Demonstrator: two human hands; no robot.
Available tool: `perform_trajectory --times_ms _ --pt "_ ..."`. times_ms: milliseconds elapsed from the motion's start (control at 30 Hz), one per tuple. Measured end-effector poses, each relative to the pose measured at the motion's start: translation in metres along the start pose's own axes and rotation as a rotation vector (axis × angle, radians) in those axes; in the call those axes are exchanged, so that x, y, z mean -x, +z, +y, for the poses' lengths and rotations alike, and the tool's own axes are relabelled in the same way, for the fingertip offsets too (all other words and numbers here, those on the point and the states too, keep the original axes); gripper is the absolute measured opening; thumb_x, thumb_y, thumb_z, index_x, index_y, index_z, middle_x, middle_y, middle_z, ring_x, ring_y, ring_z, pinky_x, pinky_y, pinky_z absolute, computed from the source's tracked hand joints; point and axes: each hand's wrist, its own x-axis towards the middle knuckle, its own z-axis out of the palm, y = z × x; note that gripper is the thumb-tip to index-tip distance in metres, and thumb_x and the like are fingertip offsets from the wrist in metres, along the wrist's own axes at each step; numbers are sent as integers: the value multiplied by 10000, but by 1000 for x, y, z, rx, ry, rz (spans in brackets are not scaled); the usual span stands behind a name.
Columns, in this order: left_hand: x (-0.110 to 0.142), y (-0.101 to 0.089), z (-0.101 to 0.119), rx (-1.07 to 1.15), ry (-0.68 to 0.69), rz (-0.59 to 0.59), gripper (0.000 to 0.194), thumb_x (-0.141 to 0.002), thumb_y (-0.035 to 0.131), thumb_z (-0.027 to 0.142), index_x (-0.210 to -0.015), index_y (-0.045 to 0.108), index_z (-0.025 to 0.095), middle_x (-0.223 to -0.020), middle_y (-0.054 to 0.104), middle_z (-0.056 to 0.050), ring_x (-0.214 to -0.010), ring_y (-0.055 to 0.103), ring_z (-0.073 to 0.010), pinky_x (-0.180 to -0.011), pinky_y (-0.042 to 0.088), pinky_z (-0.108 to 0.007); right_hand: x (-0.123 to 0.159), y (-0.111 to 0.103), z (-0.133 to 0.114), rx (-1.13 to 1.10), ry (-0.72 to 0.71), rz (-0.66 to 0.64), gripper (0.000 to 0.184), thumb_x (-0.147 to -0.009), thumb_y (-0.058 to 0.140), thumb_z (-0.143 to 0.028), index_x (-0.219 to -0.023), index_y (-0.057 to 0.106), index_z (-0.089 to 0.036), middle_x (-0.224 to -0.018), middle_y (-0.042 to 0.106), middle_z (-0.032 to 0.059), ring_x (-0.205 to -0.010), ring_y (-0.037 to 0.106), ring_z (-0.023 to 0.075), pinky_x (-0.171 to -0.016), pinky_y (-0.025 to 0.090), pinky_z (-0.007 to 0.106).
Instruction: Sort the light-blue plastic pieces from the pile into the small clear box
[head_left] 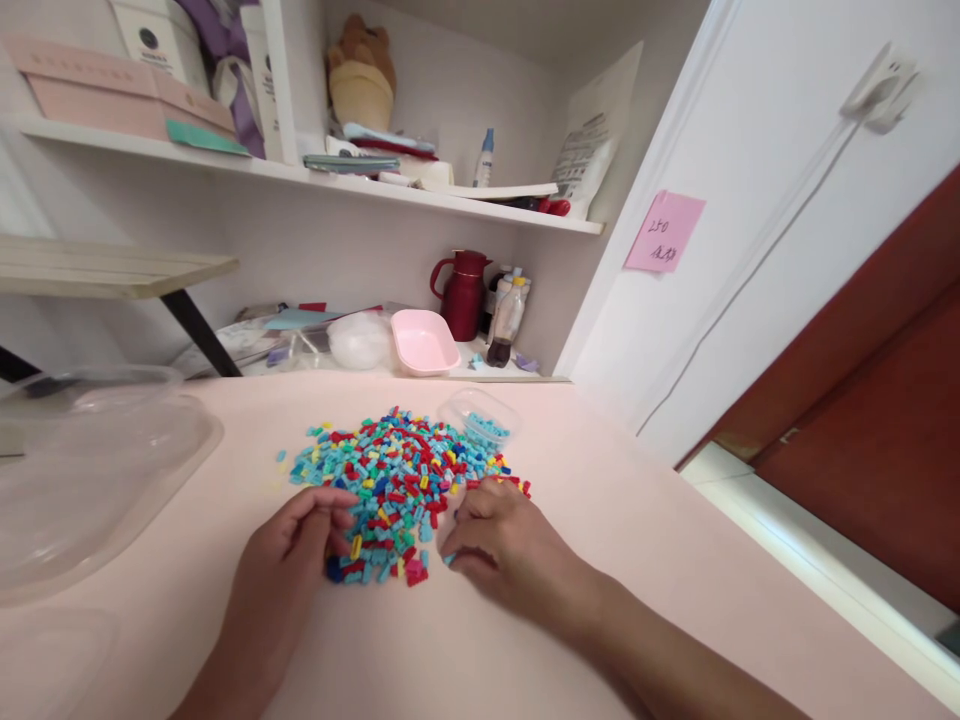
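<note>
A heap of small toy bricks (405,470) in red, light blue, yellow, green and dark blue is spread over the pale pink tabletop. At its left front edge is my left hand (300,540), fingers loosely bent and apart, with no brick visibly held. My right hand (499,540) rests at the heap's right side, its fingers curled down and pinched together. A bit of a light-blue brick (449,559) shows at those fingertips. Behind the heap, a small clear plastic tub (504,408) has light-blue bricks (486,430) in it.
Large clear plastic containers (150,500) stand on the left of the tabletop (637,560). A pink tray (425,343), a red jug (463,297) and a bottle (507,322) are at the back, below a shelf (465,208). A wooden stand (112,268) juts in at left.
</note>
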Motion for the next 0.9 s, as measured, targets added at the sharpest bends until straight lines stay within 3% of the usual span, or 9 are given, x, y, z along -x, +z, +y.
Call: perform_trajectory --times_ms 200,400,467,567,700,900 --pt "-5 -2 -8 27 -2 16 300 -662 586 477 -778 692 221 -652 659 -18 -606 605 -190 -552 480 -292 -2 -2 0 -20 -26 84 192 -846 593 -102 -859 705 -256 -836 702 -4 -806 612 153 -809 436 300" --pt "-14 -1 -17 36 11 31 314 -656 607 502 -777 691 225 -608 651 -15 -614 615 -209 -578 495 -320 -21 -31 34 41 193 618 167 -901 578 -215 -985 720 -242 -837 658 52 -805 590 189 -743 458 316" --pt "-13 0 -17 54 17 59 293 -676 607 483 -796 689 229 -633 657 -8 -607 611 -198 -572 489 -312 -25 -37 46 50 230 678 254 -916 540 -204 -1124 682 -240 -954 662 73 -851 601 198 -780 474 338" --pt "-11 0 -17 86 24 96 253 -715 589 450 -811 688 238 -652 651 9 -584 589 -168 -561 477 -287 -20 -39 51 -33 253 660 336 -930 492 -175 -1228 626 -253 -1004 671 69 -872 623 197 -785 496 341" --pt "-9 -2 -15 78 -7 94 252 -707 601 442 -810 683 228 -665 645 4 -611 594 -176 -547 471 -282 -6 -38 36 -199 248 625 249 -930 499 -178 -1058 696 -257 -919 695 45 -854 645 187 -773 512 319" --pt "-7 -1 -8 76 -14 74 206 -744 550 374 -806 661 212 -657 615 14 -600 576 -159 -571 458 -276 -2 -24 4 -174 60 359 290 -914 498 -129 -1073 690 -276 -974 695 45 -925 628 186 -832 490 336"
